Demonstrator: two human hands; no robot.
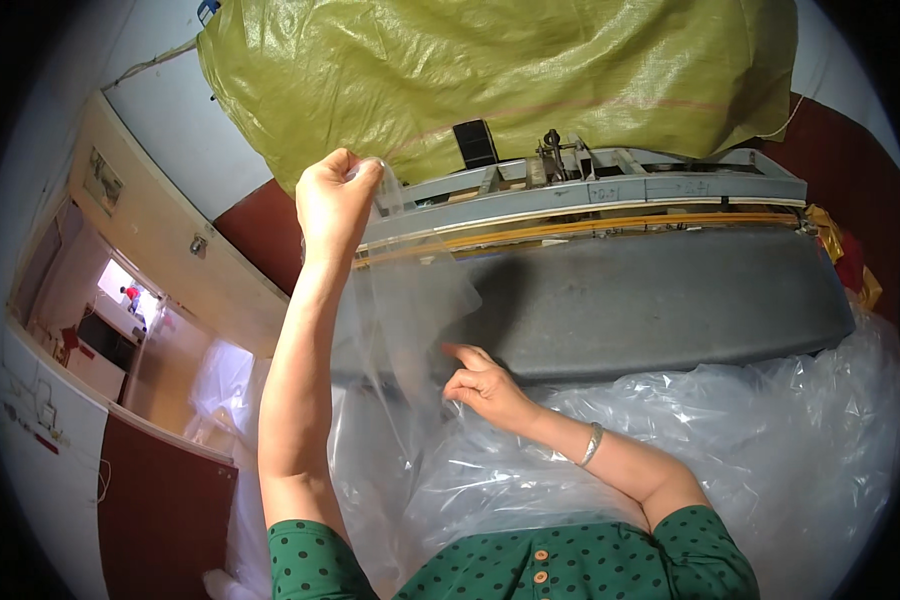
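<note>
My left hand is raised at the centre left, its thumb and fingers closed on the top of a clear plastic sheet. The thin film hangs down from that grip in front of the grey padded surface. Lower and to the right is my right hand, beside the hanging film. Its index finger reaches out toward the film and the other fingers are partly bent; nothing shows between them. A large heap of clear plastic lies between my body and the padded surface.
Behind the padded surface runs a grey metal frame with orange strips along it. A black phone-like object leans against a yellow-green woven cover. At the left stands a door beside an opening to another room.
</note>
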